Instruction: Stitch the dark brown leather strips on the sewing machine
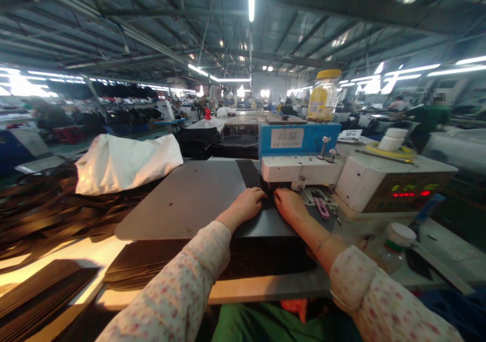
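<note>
In the head view a flat black strip of material (249, 172) lies over the grey metal work plate (190, 195) and runs in front of the machine's white head (301, 171). My left hand (248, 204) grips the strip from the left with curled fingers. From the other side my right hand (289, 204) closes on its near end, just below the machine head. The two hands are close together with a small gap between them. My fingertips and the spot under the head are partly hidden. Pink-handled thread snips (321, 204) lie right of my right hand.
Stacks of dark strips (140, 263) lie under the plate's front edge and at left. A white cloth bag (127, 165) rests on brown strips. The control box (398, 180) stands at right, near a lidded jar (397, 241). A yellow-lidded jar (324, 96) tops the machine.
</note>
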Demonstrator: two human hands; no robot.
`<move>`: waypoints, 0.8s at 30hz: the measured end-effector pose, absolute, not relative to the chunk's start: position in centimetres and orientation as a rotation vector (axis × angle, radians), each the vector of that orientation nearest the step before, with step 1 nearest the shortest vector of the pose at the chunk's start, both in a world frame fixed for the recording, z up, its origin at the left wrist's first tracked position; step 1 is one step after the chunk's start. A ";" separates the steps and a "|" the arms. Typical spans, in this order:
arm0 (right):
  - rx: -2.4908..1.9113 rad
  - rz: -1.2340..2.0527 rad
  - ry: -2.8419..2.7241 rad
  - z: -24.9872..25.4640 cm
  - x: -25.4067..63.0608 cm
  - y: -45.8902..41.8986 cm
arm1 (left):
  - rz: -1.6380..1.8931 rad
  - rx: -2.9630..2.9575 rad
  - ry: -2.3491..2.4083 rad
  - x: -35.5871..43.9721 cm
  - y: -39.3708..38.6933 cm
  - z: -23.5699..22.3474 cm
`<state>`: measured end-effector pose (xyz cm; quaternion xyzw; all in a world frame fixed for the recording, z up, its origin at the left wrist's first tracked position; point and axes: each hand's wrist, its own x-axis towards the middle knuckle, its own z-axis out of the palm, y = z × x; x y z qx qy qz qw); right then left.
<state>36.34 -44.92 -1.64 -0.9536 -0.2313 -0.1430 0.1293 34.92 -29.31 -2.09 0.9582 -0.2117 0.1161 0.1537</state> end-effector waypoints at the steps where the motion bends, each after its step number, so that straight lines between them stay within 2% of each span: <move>1: -2.774 -0.411 -0.669 -1.6 36.3 -44.9 | 0.345 2.752 -0.593 35.1 -29.2 -2.1; 14: -2.739 -0.359 -0.720 -1.6 35.8 -45.2 | 0.334 2.994 -0.492 37.2 -27.8 -1.3; 24: -2.402 -0.375 -0.762 -2.8 32.9 -47.0 | 0.313 3.171 -0.525 35.7 -28.4 0.3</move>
